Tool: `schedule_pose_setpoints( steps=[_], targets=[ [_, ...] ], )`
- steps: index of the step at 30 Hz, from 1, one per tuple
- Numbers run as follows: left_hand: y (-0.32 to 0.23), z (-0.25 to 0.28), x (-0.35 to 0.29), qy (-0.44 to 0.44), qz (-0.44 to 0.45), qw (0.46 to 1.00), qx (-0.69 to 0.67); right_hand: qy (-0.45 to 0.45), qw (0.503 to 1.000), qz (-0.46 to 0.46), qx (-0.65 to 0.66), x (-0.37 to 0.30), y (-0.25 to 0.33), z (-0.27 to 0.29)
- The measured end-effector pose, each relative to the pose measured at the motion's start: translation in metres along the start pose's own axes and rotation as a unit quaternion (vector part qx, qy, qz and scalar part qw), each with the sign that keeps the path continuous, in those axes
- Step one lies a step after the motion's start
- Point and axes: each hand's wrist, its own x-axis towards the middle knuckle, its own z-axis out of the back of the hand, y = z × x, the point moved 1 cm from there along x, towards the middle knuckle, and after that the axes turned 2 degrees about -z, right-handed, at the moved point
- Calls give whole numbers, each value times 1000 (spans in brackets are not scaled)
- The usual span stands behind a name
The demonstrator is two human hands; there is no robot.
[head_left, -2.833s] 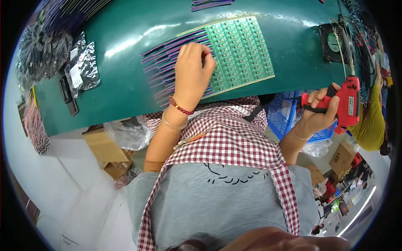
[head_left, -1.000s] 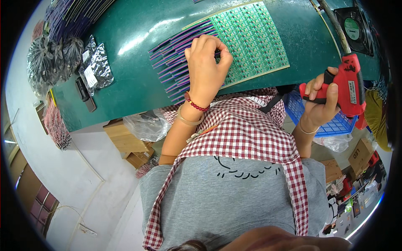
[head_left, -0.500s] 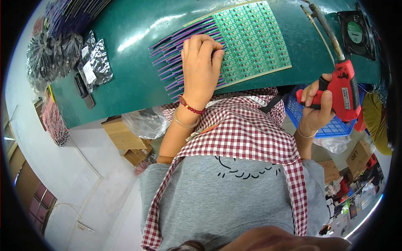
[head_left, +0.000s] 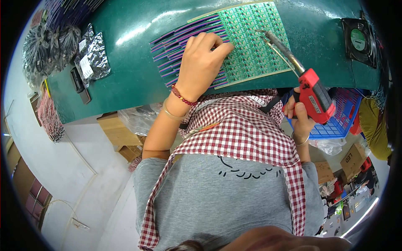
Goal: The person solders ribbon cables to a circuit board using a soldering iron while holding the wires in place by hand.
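My left hand [head_left: 203, 62] rests over the rows of purple, blue and black wires [head_left: 169, 46], its fingers curled and pinched together near where the wires meet the circuit boards. What those fingertips hold, if anything, is hidden beneath them. A sheet of small green circuit boards [head_left: 255, 46] lies flat on the bench, the wires along its left part. My right hand [head_left: 302, 119] is closed around the red handle of a soldering gun [head_left: 314, 96]. The gun's metal barrel and thin feed tube reach up and left, with the tip above the sheet's right half.
The green bench top [head_left: 130, 71] carries a black fan [head_left: 359, 39] at right. Plastic bags [head_left: 94, 58] and a wire bundle [head_left: 67, 12] lie at left. A blue basket [head_left: 339, 121] and cardboard boxes [head_left: 119, 129] stand below the bench edge.
My right hand has brought the soldering gun left, so its tip now hangs over the boards. My left hand's fingertips have shifted slightly right.
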Motion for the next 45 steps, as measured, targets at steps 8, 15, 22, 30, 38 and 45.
schedule_pose_setpoints(
  steps=[8,15,22,30,38,45],
  targets=[
    [8,3,3,8,-8,999,-32,57,997,-41,-37,-6,-12,-2],
    [8,0,1,9,-12,999,-32,63,996,-54,-42,-4,-14,-5],
    [8,1,1,12,-24,999,-30,74,996,-42,-38,-5,-15,-3],
    [7,3,3,22,-16,999,-43,68,996,-48,-21,-4,-16,-5],
    [0,-4,11,29,20,999,-23,56,998,-5,-18,-2,-12,-8],
    [-1,-8,16,-19,26,998,-58,63,998,17,6,1,-13,-7]
  ],
)
